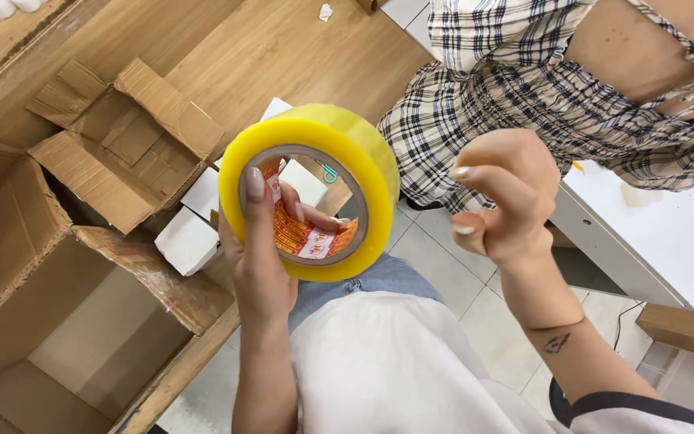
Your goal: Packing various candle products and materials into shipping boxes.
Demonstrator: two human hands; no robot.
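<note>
Cardboard box (82, 321) open at far left on wooden bench (283, 48); left hand (263, 265) grips yellow tape roll (311, 193) held up mid-frame, thumb through its core; right hand (504, 197) just beside it, fingers curled, holding nothing visible.

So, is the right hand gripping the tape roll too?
No, only the left hand holds the yellow tape roll; the right hand is raised beside it, apart.

open cardboard boxes (82, 265), white cartons (190, 237), a checked-dress person (524, 88).
</note>
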